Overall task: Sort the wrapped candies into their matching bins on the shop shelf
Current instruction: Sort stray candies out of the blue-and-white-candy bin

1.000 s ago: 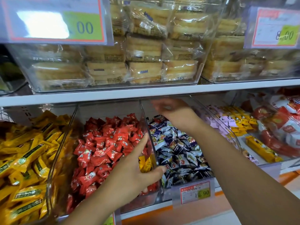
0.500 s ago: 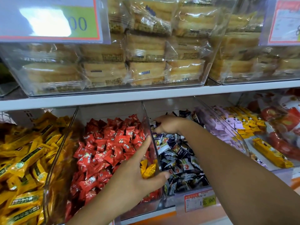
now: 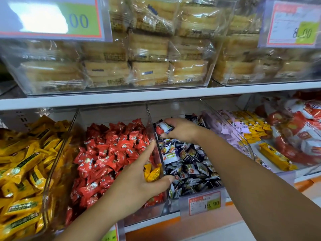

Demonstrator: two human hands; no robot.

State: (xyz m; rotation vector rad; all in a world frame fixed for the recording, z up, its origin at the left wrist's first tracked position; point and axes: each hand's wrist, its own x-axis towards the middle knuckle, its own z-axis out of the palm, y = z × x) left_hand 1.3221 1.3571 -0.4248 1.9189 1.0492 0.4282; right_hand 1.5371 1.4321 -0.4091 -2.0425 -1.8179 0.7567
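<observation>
Right hand [image 3: 182, 132]: fingers curled round one small candy in a white, red and dark-blue foil wrapper [image 3: 164, 128], held just above the heap near the back of the clear plastic bin of dark-blue candies [image 3: 175, 110].
Left hand [image 3: 135, 185]: cups yellow foil-wrapped candies [image 3: 152, 173], thumb hooked over the right wall of the clear plastic bin of red candies [image 3: 111, 113], near its front corner.

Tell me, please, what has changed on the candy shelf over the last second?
The right hand reached down into the dark-candy bin, and its fingers now grip a few wrapped candies. The left hand stayed at the divider, holding yellow candies.
</observation>
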